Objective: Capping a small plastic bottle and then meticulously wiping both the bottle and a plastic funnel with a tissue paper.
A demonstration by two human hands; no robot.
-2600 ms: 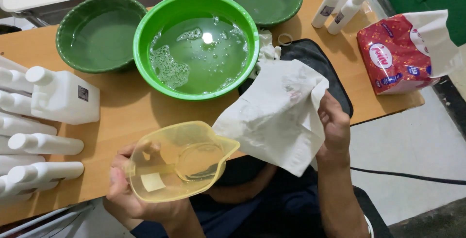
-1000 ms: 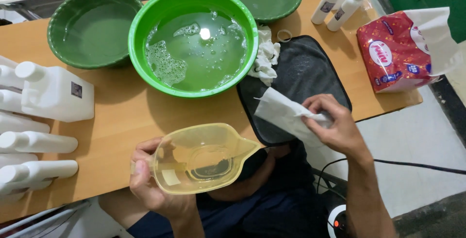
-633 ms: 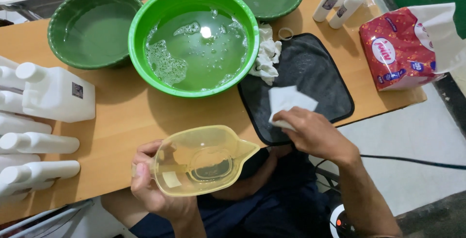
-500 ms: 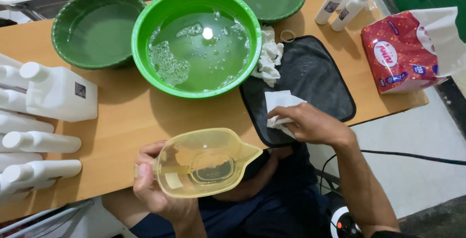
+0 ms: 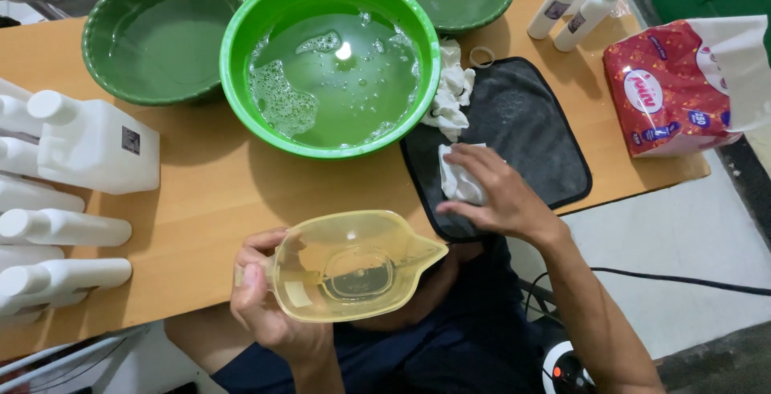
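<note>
Pressing a crumpled white tissue [image 5: 459,179] onto the black mat [image 5: 530,129], the right hand [image 5: 498,197] has dropped lower; the left hand [image 5: 269,298] still grips the yellowish jug [image 5: 349,265] beyond the counter [image 5: 201,201] edge.

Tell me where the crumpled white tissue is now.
In the head view, the crumpled white tissue lies right of centre on the black rectangular mat, under the right hand, below the bright green plastic basin.

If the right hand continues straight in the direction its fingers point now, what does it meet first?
The right hand points up-left over the black mat. Past the tissue under its fingers, it would probably meet the crumpled white cloth, then the bright green basin.
</note>
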